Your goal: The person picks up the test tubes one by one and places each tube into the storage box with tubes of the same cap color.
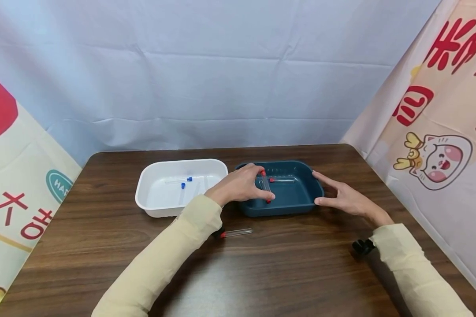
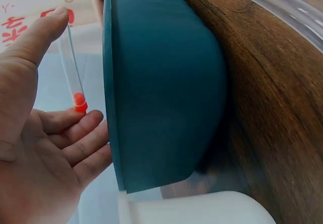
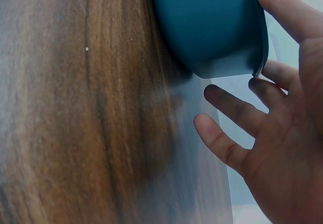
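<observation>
My left hand (image 1: 242,184) is over the dark teal tray (image 1: 285,211), pinching a clear test tube (image 2: 70,65) lengthwise between thumb and fingertips. Its red cap (image 2: 79,102) sits at the fingertips in the left wrist view. Red also shows by the thumb in the head view; I cannot tell whether that belongs to this tube. Another red-capped test tube (image 1: 282,180) lies inside the teal tray. My right hand (image 1: 347,198) touches that tray's right end with thumb and fingers spread along the rim; the two lowest fingers (image 3: 222,141) in the right wrist view stand apart from it.
To the left is a white tray (image 1: 156,212) holding blue-capped test tubes (image 1: 183,193). On the table (image 1: 285,273), in front of the trays, lies one more red-capped test tube (image 1: 238,232), near the left sleeve. A pale curtain (image 1: 222,88) hangs behind the table.
</observation>
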The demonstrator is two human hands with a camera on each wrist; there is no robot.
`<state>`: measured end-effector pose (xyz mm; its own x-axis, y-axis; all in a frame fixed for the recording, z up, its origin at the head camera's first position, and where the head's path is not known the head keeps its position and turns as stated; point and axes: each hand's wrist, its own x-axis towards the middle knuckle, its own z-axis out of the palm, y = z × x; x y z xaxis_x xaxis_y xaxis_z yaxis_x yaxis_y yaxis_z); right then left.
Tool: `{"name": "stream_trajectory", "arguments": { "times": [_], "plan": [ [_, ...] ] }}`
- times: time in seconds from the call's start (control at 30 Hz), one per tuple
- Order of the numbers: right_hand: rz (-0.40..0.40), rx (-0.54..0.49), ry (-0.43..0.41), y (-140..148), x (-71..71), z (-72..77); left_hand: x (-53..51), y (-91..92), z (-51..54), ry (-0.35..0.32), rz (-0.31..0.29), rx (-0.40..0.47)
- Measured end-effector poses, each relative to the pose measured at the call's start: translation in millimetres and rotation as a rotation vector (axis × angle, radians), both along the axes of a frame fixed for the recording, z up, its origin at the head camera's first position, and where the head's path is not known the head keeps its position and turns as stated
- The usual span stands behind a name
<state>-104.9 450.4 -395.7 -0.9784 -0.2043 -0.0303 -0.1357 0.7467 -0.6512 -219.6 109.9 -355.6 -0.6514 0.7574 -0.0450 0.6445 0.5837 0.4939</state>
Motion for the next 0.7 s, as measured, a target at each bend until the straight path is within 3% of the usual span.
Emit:
{"name": "stream_trajectory", "arguments": {
  "times": [0.27,0.7],
  "plan": [
    [-0.003,0.001,-0.005,0,0.2,1.9,-3.2,14.9,-3.2,0.019,0.004,-0.026],
    [-0.012,0.007,-0.006,1,-0.3,-1.1,-7.7,33.8,-16.8,0.044,0.027,-0.062]
  ]
}}
